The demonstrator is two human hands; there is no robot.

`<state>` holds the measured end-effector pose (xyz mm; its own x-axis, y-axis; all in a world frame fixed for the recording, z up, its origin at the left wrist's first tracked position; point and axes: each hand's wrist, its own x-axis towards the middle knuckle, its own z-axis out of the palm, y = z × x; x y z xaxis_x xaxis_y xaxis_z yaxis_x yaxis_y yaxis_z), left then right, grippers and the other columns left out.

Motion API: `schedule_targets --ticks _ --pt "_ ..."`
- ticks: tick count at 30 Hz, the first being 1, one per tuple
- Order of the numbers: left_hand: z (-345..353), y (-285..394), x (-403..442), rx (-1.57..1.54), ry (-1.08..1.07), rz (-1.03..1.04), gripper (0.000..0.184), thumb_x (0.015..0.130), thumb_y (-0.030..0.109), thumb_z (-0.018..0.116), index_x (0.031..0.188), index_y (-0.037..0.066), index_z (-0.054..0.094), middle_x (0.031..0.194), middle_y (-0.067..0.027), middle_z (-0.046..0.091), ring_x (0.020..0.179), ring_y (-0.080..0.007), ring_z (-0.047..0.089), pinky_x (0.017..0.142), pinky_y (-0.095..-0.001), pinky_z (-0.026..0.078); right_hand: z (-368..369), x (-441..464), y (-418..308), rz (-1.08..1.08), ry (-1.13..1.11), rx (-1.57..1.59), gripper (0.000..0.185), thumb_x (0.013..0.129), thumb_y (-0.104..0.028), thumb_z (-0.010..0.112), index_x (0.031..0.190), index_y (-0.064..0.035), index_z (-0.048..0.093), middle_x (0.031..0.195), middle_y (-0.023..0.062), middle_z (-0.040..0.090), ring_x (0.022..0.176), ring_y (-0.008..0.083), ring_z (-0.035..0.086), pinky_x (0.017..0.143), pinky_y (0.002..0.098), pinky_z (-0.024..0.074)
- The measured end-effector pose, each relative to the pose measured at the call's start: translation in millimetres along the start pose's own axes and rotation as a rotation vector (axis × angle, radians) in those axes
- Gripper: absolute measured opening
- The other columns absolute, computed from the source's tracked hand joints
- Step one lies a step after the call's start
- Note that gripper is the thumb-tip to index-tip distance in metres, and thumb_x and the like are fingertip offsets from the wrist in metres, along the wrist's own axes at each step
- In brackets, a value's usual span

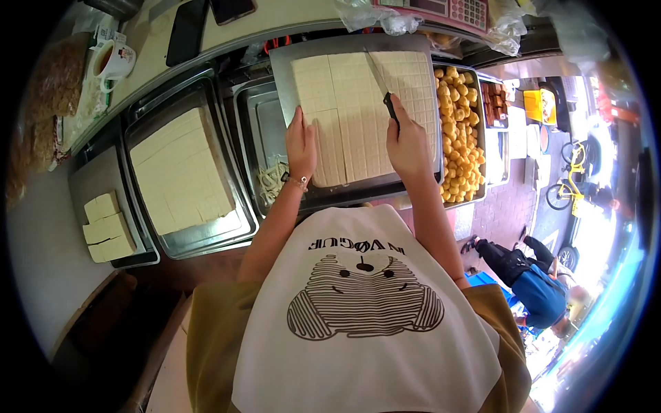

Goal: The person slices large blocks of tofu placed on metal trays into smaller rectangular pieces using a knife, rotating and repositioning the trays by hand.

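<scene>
In front of me a large slab of tofu (313, 79) lies on a flat metal sheet (284, 69), with grid lines cut across much of it. My right hand (407, 138) grips the black handle of a knife (378, 76); its blade points away from me over the tofu's far part. Whether the blade is in a cut or just above the surface, I cannot tell. My left hand (301, 146) rests at the left edge of the slab, fingers stretched out and pointing forward. Beneath the sheet's left side is a metal tray (256, 103) with pale scraps (273, 180) in it.
Left stand a tray (241, 230) of tofu and another with several smaller tofu blocks (110, 237). Golden fried balls (458, 131) fill a tray at right. On the back ledge are a phone (186, 31), a cup (113, 62) and a pink scale (468, 12). A person (537, 292) is on the street.
</scene>
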<state>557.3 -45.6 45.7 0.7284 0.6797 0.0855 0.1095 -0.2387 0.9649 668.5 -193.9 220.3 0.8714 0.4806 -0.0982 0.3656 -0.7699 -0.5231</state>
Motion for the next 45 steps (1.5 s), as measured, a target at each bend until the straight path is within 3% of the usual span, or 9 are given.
schedule_targets --ticks 8,11,13,22,34,45 --pt "-14.3 7.4 -33.1 0.298 -0.030 0.057 0.046 0.092 0.017 0.042 0.131 -0.007 0.039 0.133 -0.0242 0.044 0.124 -0.0377 0.040 0.105 -0.0427 0.030 5.5 4.7 2.2 -0.026 0.011 -0.030 0.043 0.088 -0.009 0.046 0.130 -0.0038 0.045 0.075 0.0245 0.061 0.070 0.0400 0.060 0.065 0.0490 0.0468" --pt "-17.0 3.2 -38.6 0.356 -0.043 0.095 0.044 0.092 0.017 0.042 0.129 -0.007 0.042 0.134 -0.0245 0.043 0.126 -0.0381 0.039 0.105 -0.0432 0.031 7.6 6.0 3.7 -0.060 0.064 -0.006 0.043 0.085 -0.003 0.048 0.128 -0.0038 0.048 0.073 0.0269 0.059 0.068 0.0409 0.060 0.060 0.0460 0.0449" --pt "-18.2 0.5 -41.8 0.389 -0.053 0.106 0.044 0.092 0.018 0.042 0.128 -0.008 0.043 0.134 -0.0251 0.043 0.126 -0.0387 0.039 0.105 -0.0437 0.031 5.5 6.1 2.3 -0.049 0.022 -0.028 0.043 0.087 -0.007 0.046 0.130 -0.0030 0.045 0.075 0.0249 0.060 0.071 0.0403 0.060 0.064 0.0483 0.0459" --pt "-16.8 -4.8 -68.1 0.553 -0.087 -0.065 0.048 0.094 0.027 0.039 0.138 0.009 0.037 0.145 -0.0090 0.035 0.136 -0.0233 0.029 0.105 -0.0474 0.012 3.6 7.1 -1.1 -0.042 0.003 -0.090 0.044 0.088 -0.011 0.045 0.131 -0.0036 0.044 0.078 0.0229 0.061 0.074 0.0392 0.060 0.066 0.0495 0.0467" --pt "-24.1 -8.3 -68.5 0.652 -0.179 -0.040 0.048 0.094 0.029 0.036 0.139 0.011 0.036 0.148 -0.0063 0.031 0.137 -0.0209 0.027 0.105 -0.0485 0.012 6.7 18.7 1.2 -0.064 0.099 -0.058 0.041 0.086 -0.007 0.048 0.127 -0.0052 0.049 0.071 0.0266 0.059 0.067 0.0423 0.059 0.063 0.0503 0.0452" --pt "-30.8 -7.6 -65.8 0.562 -0.170 0.051 0.047 0.094 0.027 0.043 0.137 0.008 0.039 0.144 -0.0115 0.037 0.134 -0.0275 0.033 0.101 -0.0430 0.030 1.2 12.9 -2.8 -0.033 0.016 -0.127 0.043 0.087 -0.010 0.046 0.129 -0.0025 0.046 0.074 0.0238 0.062 0.069 0.0392 0.062 0.065 0.0494 0.0484"
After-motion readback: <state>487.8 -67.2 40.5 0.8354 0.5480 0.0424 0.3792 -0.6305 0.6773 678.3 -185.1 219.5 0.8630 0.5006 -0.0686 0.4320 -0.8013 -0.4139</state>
